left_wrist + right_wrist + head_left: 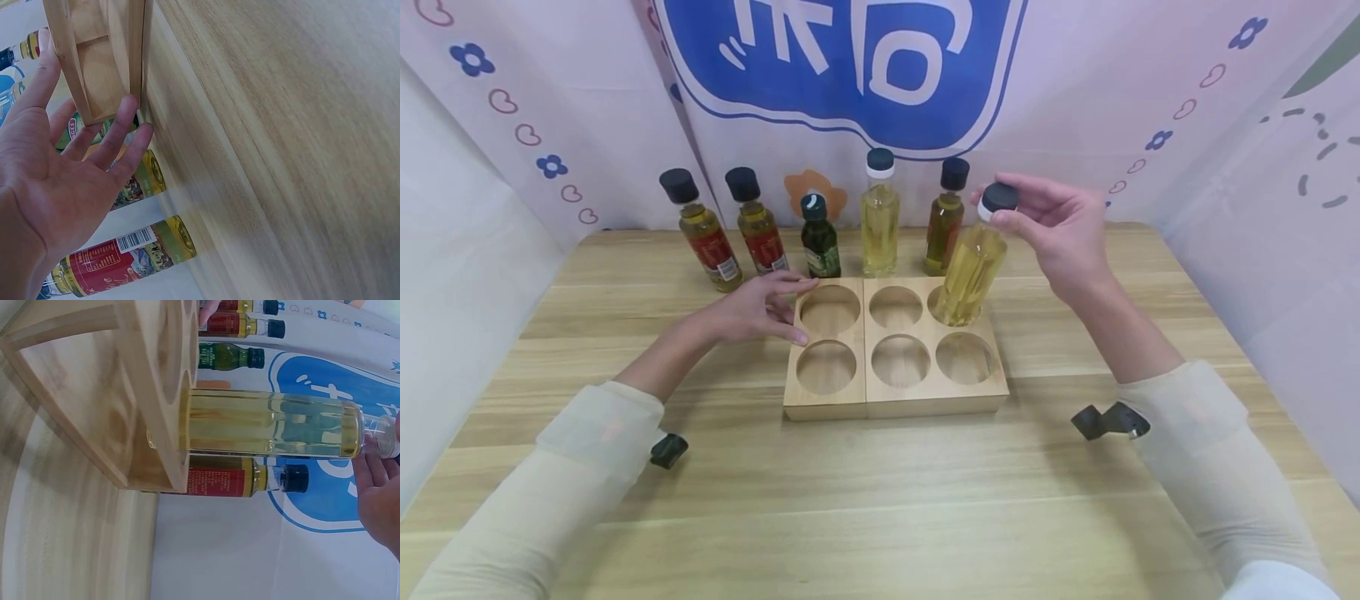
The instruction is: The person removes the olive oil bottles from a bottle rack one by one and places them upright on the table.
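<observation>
In the head view, my right hand (1063, 233) pinches a clear bottle of yellow oil (972, 271) near its black cap. The bottle leans, its base at the back right hole of a light wooden rack (936, 406) with several round holes. The right wrist view shows the bottle's lower end (206, 422) inside the hole. My left hand (748, 308) touches the rack's left end with its fingers spread; in the left wrist view, its fingertips (128, 106) rest against the rack's wooden edge (69, 69).
Behind the rack stand two red-labelled bottles (711, 246) (763, 242), a small dark green bottle (822, 250), another yellow oil bottle (880, 225) and a dark-capped bottle (942, 233). A printed curtain (617, 83) hangs behind the wooden table (880, 508).
</observation>
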`<state>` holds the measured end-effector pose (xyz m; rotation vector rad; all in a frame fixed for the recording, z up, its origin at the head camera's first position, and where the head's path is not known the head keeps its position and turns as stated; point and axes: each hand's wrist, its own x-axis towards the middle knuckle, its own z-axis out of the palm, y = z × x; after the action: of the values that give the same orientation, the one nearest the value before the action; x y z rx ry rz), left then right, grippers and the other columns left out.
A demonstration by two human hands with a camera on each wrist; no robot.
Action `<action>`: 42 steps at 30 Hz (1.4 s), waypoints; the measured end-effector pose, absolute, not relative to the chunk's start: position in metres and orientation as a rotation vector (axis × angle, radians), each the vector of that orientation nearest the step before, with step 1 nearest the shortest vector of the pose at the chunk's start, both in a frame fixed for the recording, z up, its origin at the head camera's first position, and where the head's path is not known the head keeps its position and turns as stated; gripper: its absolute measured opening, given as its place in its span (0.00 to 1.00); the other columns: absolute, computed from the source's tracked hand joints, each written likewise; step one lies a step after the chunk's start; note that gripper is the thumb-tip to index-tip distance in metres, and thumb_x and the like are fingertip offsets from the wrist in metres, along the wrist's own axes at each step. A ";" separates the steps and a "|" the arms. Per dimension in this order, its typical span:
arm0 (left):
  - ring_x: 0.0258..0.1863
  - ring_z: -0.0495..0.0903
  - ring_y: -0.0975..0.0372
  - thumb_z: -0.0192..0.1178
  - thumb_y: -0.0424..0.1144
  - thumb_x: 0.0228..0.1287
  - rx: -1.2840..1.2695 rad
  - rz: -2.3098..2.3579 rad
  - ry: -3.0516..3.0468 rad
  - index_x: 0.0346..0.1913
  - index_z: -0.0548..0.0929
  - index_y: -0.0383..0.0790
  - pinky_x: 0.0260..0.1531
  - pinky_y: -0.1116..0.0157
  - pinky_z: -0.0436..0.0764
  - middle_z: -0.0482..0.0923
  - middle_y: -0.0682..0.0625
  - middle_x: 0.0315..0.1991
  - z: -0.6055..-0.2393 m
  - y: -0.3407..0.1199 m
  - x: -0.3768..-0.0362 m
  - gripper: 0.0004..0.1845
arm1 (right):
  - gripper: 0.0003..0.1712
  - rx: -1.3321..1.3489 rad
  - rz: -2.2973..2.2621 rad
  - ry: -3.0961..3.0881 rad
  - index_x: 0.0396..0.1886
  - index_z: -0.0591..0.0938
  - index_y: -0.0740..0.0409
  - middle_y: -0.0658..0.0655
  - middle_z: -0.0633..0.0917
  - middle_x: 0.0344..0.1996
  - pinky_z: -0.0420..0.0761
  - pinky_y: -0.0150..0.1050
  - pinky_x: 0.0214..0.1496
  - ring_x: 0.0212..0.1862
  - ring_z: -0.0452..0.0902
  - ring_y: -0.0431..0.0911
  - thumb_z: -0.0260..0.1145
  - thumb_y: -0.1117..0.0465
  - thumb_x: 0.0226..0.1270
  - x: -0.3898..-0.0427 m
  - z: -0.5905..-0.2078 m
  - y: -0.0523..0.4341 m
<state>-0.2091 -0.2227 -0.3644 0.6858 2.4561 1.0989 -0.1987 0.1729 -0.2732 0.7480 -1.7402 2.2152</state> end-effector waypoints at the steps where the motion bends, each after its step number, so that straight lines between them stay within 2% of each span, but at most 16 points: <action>1: 0.53 0.85 0.46 0.77 0.35 0.60 0.684 1.096 2.456 0.79 0.63 0.36 0.59 0.50 0.84 0.49 0.29 0.80 -0.364 -0.223 -0.209 0.47 | 0.21 0.748 2.224 -1.726 0.49 0.88 0.67 0.65 0.90 0.43 0.88 0.39 0.53 0.46 0.91 0.50 0.66 0.87 0.60 -0.199 -0.272 0.173; 6: 0.53 0.84 0.45 0.77 0.36 0.60 0.688 1.092 2.457 0.79 0.63 0.36 0.59 0.50 0.84 0.49 0.28 0.79 -0.366 -0.223 -0.209 0.47 | 0.20 0.773 2.213 -1.663 0.50 0.87 0.71 0.67 0.90 0.43 0.86 0.41 0.56 0.46 0.90 0.53 0.67 0.87 0.59 -0.198 -0.268 0.173; 12: 0.53 0.84 0.45 0.77 0.36 0.60 0.688 1.088 2.461 0.79 0.63 0.36 0.60 0.49 0.84 0.49 0.28 0.80 -0.366 -0.223 -0.209 0.47 | 0.19 0.813 2.161 -1.640 0.51 0.84 0.76 0.67 0.90 0.43 0.87 0.42 0.54 0.46 0.91 0.52 0.69 0.85 0.59 -0.197 -0.264 0.173; 15: 0.53 0.84 0.45 0.77 0.36 0.60 0.686 1.087 2.461 0.79 0.63 0.36 0.60 0.49 0.83 0.49 0.28 0.80 -0.366 -0.224 -0.208 0.47 | 0.18 0.805 2.172 -1.616 0.51 0.85 0.76 0.70 0.89 0.44 0.87 0.42 0.53 0.46 0.91 0.53 0.69 0.84 0.60 -0.197 -0.262 0.173; 24: 0.51 0.85 0.45 0.77 0.35 0.60 0.703 1.080 2.473 0.79 0.63 0.35 0.60 0.48 0.83 0.49 0.27 0.79 -0.366 -0.224 -0.207 0.47 | 0.17 0.780 2.120 -1.626 0.50 0.86 0.72 0.66 0.90 0.43 0.86 0.42 0.56 0.47 0.90 0.52 0.69 0.83 0.62 -0.199 -0.258 0.178; 32: 0.51 0.86 0.45 0.77 0.36 0.60 0.718 1.086 2.471 0.79 0.63 0.34 0.60 0.48 0.84 0.50 0.27 0.79 -0.365 -0.223 -0.208 0.47 | 0.16 0.744 2.112 -1.589 0.51 0.86 0.73 0.68 0.90 0.43 0.87 0.42 0.55 0.46 0.90 0.53 0.71 0.79 0.63 -0.202 -0.256 0.184; 42: 0.51 0.86 0.46 0.77 0.35 0.60 0.714 1.086 2.467 0.79 0.63 0.35 0.60 0.49 0.84 0.50 0.28 0.79 -0.363 -0.221 -0.208 0.47 | 0.15 0.643 2.222 -1.524 0.48 0.86 0.75 0.67 0.90 0.41 0.86 0.42 0.55 0.46 0.91 0.53 0.70 0.82 0.61 -0.203 -0.249 0.188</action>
<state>-0.2082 -0.2214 -0.3630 0.7137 2.4673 1.0863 -0.2028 0.1884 -0.2490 0.6430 -1.5244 2.2223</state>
